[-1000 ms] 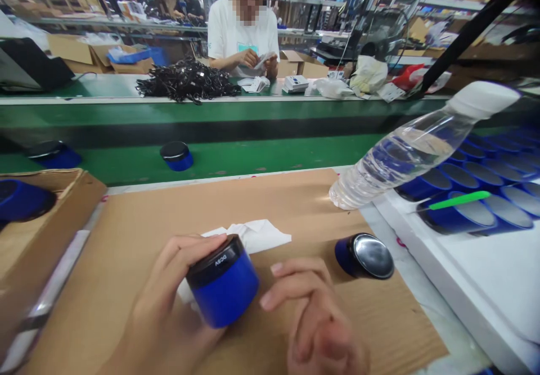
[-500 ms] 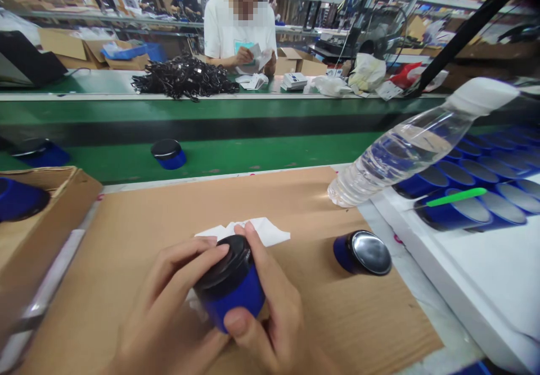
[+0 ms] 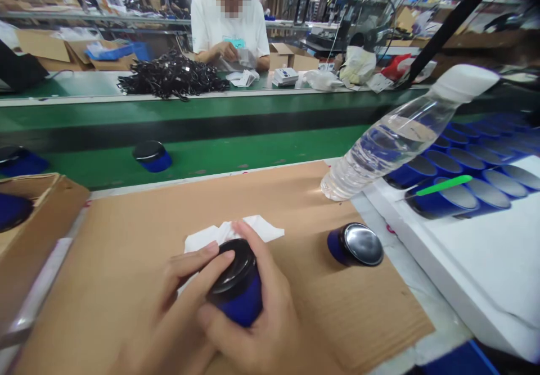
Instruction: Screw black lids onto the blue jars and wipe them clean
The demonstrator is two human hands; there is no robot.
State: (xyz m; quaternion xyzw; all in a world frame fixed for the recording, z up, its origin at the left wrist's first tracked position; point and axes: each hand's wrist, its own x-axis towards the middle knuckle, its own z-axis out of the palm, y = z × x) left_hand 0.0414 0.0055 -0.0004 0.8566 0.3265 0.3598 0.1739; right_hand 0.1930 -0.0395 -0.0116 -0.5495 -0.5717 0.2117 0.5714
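Both my left hand (image 3: pixel 179 302) and my right hand (image 3: pixel 253 330) grip a blue cylindrical device (image 3: pixel 238 288) with a black top, tilted over a white cloth (image 3: pixel 230 233). My left fingers lie across the black top, and my right fingers and thumb wrap its far side and lower body. The cloth lies partly under the device on a brown cardboard sheet (image 3: pixel 126 268). To the right, a second blue cylinder (image 3: pixel 355 244) rests on its side on the sheet, its silver end facing up and out of reach of either hand.
A clear water bottle (image 3: pixel 382 150) lies tilted at the sheet's far right corner. Beyond it, a white foam tray (image 3: pixel 476 240) holds several blue cups and a green stick (image 3: pixel 442 185). Blue cylinders stand on a green conveyor belt (image 3: pixel 211 133); a co-worker (image 3: pixel 230 21) handles paper across it.
My right hand has moved from beside the device onto it, and both hands now hold it. The device has rotated, with its black top turned further up and right.
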